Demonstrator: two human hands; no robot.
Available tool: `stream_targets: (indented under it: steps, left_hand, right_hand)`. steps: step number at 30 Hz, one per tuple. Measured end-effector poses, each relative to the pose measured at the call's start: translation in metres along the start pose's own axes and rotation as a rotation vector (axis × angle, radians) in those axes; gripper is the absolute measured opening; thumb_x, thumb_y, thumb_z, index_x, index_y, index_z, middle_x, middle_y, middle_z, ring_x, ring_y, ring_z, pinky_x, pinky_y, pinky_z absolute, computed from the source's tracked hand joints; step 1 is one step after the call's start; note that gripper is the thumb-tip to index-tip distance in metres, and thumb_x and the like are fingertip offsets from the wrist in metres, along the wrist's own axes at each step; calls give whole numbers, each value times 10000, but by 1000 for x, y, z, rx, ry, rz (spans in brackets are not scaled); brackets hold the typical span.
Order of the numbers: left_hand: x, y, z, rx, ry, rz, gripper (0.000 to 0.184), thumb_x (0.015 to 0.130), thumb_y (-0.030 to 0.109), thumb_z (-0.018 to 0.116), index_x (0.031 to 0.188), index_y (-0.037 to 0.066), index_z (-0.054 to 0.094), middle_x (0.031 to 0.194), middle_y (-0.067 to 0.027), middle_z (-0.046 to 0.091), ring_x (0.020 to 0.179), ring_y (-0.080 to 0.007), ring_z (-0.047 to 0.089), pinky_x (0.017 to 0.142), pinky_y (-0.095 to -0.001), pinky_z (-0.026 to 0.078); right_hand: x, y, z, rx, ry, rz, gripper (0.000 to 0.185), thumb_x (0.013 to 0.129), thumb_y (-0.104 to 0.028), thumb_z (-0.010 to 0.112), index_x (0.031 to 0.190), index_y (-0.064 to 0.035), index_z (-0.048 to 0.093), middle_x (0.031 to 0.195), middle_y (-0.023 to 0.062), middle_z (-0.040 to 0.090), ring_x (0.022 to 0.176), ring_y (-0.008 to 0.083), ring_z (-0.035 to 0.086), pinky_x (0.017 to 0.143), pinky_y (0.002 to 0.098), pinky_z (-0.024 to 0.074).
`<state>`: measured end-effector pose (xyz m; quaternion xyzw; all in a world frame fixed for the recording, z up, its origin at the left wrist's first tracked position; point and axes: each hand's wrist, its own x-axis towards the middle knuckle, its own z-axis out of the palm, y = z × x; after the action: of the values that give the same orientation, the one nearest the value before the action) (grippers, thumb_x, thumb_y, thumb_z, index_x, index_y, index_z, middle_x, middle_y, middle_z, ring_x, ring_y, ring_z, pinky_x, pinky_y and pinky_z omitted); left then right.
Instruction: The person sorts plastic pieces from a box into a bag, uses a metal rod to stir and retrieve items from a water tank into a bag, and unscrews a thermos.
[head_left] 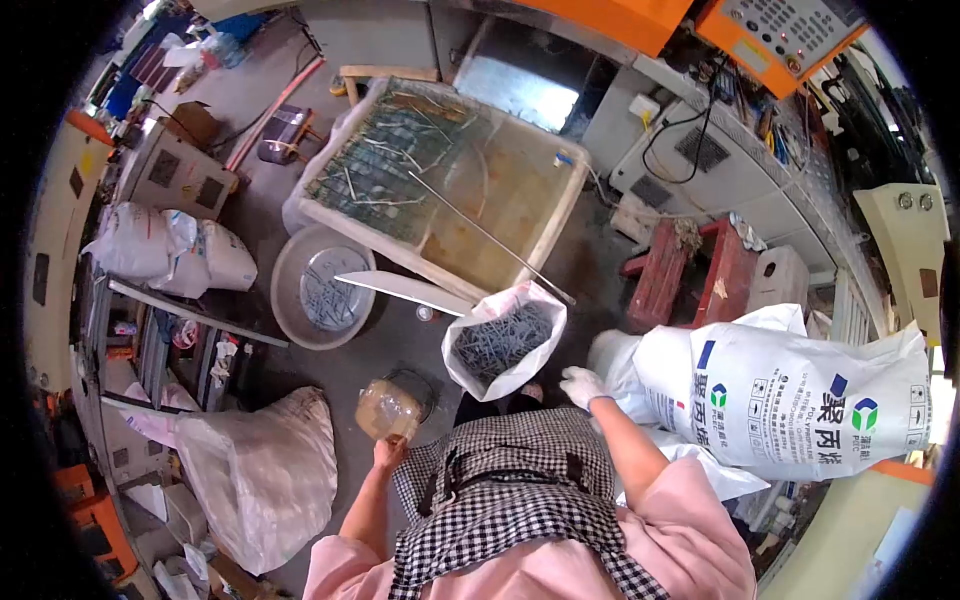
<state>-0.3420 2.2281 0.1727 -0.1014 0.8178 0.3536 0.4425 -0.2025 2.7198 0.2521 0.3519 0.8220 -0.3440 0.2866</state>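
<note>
My bare left hand (389, 453) is closed on the near edge of a translucent, brownish plastic tub (388, 408). A dark loop shows beside the tub. My right hand (583, 387) wears a white glove, and its fingers look loosely spread with nothing in them. It hangs just right of an open white sack (549, 352), apart from it. Thin grey plastic pieces (500, 345) fill the sack near its rim. Left of the sack, a round grey basin (287, 290) holds more grey pieces. A long white board (412, 292) reaches from the basin to the sack.
Ahead stands a pale-rimmed tank (552, 245) of murky water with a mesh and a long rod (480, 228) across it. Printed white sacks (800, 395) lie to the right, near a red stool (655, 275). A plastic bag (265, 480) is at left.
</note>
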Motion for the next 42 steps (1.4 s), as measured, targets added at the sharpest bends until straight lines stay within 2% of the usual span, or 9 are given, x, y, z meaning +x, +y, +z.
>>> stream_targets:
  steps: [6,15,19,24,27,33,36,39,42]
  left_hand:
    - [33,94,38,467,33,211,266,834,285,590,961,59,648,794,-176,663,811,-335,651,734,-403,511]
    - [118,169,131,822,-19,401,521,776,162,658,1262,155,469,1188,-262,435,1104,-438,459,900,-484,430]
    - [152,171,173,1099,135,418,605,760,182,685,1309,202,430,1367,-290,277,1213,-435,387,941,-494,396]
    - [188,197,175,996,281,222,665,782,210,667,1360,211,338,1399,-319,243,1202,-461,418,897,-485,447]
    - [202,196,174,789,200,170,704,782,218,682,1364,196,286,1332,-306,327,1062,-462,526,822,-458,504]
    - [197,190,167,707,159,225,717,785,157,674,1377,179,269,1136,-242,440,1048,-436,511,821,-487,484]
    - [198,185,163,657,141,246,728,777,139,676,1382,172,271,1141,-249,439,1071,-441,491,842,-488,467]
    - [189,170,157,618,136,317,714,761,127,683,1368,151,308,1163,-268,433,1076,-451,481,872,-487,443]
    - [178,153,145,715,161,482,658,732,129,697,1323,111,407,1238,-314,405,1094,-465,463,930,-490,395]
  right_hand:
    - [67,-26,63,-368,124,-337,214,799,-161,502,950,-100,641,987,136,590,989,295,574,825,457,458]
    - [172,10,124,-963,157,-544,256,841,-191,478,991,-117,671,1038,67,600,1149,261,433,1039,551,233]
    - [180,25,119,-875,-40,-700,220,813,-185,508,796,-112,715,772,60,660,847,250,605,983,409,347]
    - [178,30,136,-761,-181,-570,212,795,-137,526,830,-128,736,931,88,696,875,208,650,910,464,373]
    - [214,-21,102,-709,-644,-288,365,749,-217,542,1054,-71,680,1129,151,631,1029,274,623,889,395,484]
    - [312,-15,126,-211,-34,176,798,726,-473,657,1392,-169,341,1427,211,308,1186,385,472,984,414,417]
    - [307,-2,185,-297,-349,163,839,700,-547,647,1397,-190,346,1404,186,379,1207,301,480,997,380,402]
    - [256,-11,229,-203,-633,-156,657,683,-443,690,1244,-130,553,1298,124,526,1159,282,530,979,348,410]
    - [205,-43,214,-123,-239,-15,369,839,-235,521,1206,-224,561,1152,235,551,1077,370,556,901,463,451]
